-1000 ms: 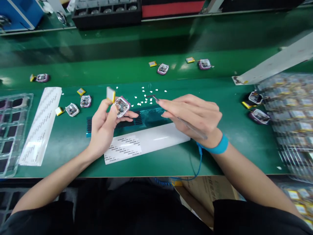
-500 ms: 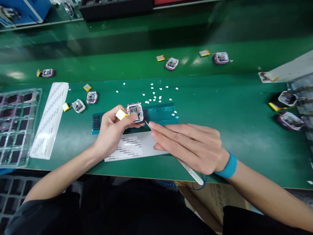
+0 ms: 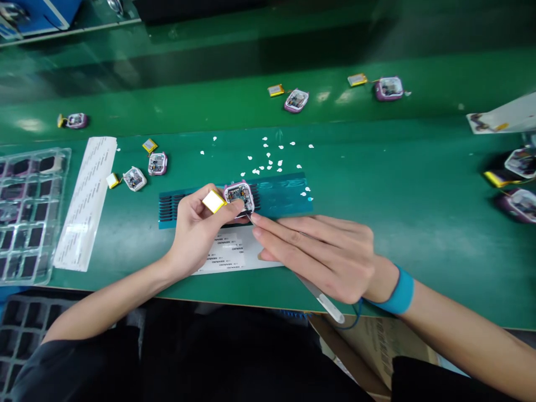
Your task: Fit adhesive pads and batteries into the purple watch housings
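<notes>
My left hand [image 3: 196, 223] grips an opened watch case [image 3: 239, 195], pink-rimmed with a circuit board inside, its thumb pressing on the inner edge. A battery [image 3: 214, 201], white-faced with yellow sides, sticks out beside that thumb. My right hand [image 3: 322, 251], with a blue band [image 3: 397, 290] at the wrist, is closed on metal tweezers [image 3: 330, 308]. Their tip reaches the lower right edge of the watch case; whether it holds anything is too small to tell. Under the hands lie a blue film strip [image 3: 285, 195] with black pieces and a printed white sheet [image 3: 251, 252].
Small white stickers [image 3: 268, 156] are scattered beyond the hands. Several opened cases with batteries lie around, such as a white case [image 3: 134, 178] and a purple one [image 3: 388, 89]. A clear compartment tray [image 3: 62, 184] and a white label strip [image 3: 86, 201] are at the left.
The watch case has shifted slightly right and toward me in view. The tweezer tip has come from just beside the case onto its lower right edge. The view has shifted a little.
</notes>
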The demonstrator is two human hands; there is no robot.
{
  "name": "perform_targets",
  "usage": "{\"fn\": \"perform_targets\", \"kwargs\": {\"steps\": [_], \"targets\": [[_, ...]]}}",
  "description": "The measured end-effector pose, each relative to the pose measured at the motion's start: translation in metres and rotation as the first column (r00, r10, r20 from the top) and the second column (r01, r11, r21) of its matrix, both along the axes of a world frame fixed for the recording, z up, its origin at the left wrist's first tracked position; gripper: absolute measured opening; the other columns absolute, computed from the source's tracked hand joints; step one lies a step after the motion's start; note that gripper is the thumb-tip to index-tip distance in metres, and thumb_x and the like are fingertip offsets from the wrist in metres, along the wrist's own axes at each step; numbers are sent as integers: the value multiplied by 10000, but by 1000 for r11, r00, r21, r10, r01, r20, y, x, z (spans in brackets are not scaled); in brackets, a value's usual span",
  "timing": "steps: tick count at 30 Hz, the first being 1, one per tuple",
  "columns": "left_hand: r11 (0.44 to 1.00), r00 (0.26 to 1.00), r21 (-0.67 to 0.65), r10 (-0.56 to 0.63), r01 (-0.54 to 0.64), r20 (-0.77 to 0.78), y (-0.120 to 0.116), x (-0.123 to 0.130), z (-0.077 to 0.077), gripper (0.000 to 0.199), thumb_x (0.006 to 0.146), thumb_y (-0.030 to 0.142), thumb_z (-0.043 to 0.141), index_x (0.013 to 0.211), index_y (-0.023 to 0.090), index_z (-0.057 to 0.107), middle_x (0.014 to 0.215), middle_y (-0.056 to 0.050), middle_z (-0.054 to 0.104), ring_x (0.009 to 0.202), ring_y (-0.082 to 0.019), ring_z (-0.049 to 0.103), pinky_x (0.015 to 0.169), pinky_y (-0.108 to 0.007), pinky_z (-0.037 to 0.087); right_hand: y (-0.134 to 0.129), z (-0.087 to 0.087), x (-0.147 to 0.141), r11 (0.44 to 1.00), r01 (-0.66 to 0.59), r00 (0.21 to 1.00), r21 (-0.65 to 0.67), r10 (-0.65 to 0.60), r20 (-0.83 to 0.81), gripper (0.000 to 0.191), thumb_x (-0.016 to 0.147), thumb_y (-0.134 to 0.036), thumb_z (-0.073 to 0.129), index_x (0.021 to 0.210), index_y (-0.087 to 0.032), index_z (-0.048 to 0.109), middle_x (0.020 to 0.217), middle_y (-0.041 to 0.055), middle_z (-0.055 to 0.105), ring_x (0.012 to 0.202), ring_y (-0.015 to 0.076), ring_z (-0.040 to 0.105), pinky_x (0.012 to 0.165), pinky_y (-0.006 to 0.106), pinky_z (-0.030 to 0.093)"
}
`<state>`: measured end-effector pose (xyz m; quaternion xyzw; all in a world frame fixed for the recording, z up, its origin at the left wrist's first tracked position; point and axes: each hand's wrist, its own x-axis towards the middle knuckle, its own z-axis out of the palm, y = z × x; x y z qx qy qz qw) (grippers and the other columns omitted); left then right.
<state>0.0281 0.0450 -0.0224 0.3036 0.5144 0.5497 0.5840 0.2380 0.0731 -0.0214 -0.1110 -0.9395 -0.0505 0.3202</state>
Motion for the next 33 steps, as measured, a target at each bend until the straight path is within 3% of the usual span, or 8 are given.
{"fn": "perform_targets", "kwargs": {"steps": [9,18,22,24,27,29,31,33], "targets": [[1000,983,26,11,-7,-181,-2,3,-3,323,709,374,911,754,191,648,617,51,643,519,-113,647,623,-288,649,-3,-1,0,963,39,993,-268,-67,-95,288,942,-108,683,1228,-86,657,1166,138,776,1014,183,765,857,303,668],[1000,991,14,3,-1,-131,-1,0,-3,287,715,313,899,826,187,666,715,28,733,614,-137,740,664,-266,656,1,0,2,980,57,994,-191,-74,-85,299,959,-139,675,1256,-134,648,1179,101,774,1001,176,771,854,307,669],[988,973,115,-78,105,-219,9,-3,1,337,707,209,879,1002,189,718,710,18,740,549,-133,700,549,-247,591,7,-2,5,997,71,991,-23,-73,-108,244,954,-175,695,1191,-118,687,1150,96,783,924,167,776,783,289,666],[971,927,183,-78,154,-367,31,-16,2,413,694,173,877,1079,199,731,656,35,706,478,-123,633,479,-254,518,12,-6,5,996,74,989,54,-66,-129,229,949,-196,709,1156,-98,702,1133,92,788,883,162,774,732,280,658],[959,799,256,54,126,-599,88,-56,-2,429,681,124,874,1085,189,741,681,43,704,517,-105,587,556,-262,484,19,-13,3,992,93,981,83,-77,-181,240,954,-223,710,1145,-78,706,1130,80,792,861,154,766,709,273,644],[965,664,254,149,64,-733,132,-84,-5,283,726,128,841,987,164,736,625,79,659,591,-101,562,732,-275,504,23,-16,1,989,122,970,81,-102,-222,208,976,-248,684,1126,-107,717,1114,54,801,842,138,756,687,259,631],[966,611,254,173,48,-773,168,-101,-6,148,736,104,807,838,144,707,539,87,566,696,-134,572,932,-336,481,25,-16,0,986,144,962,83,-120,-247,184,988,-260,666,1094,-121,727,1087,39,808,819,126,747,669,248,617],[955,578,287,194,73,-793,193,-99,-8,145,719,111,799,769,156,671,634,48,613,917,-197,617,1084,-384,401,27,-16,-1,983,154,958,99,-124,-257,178,997,-266,653,1071,-126,734,1068,30,812,803,118,739,664,242,607]]}}
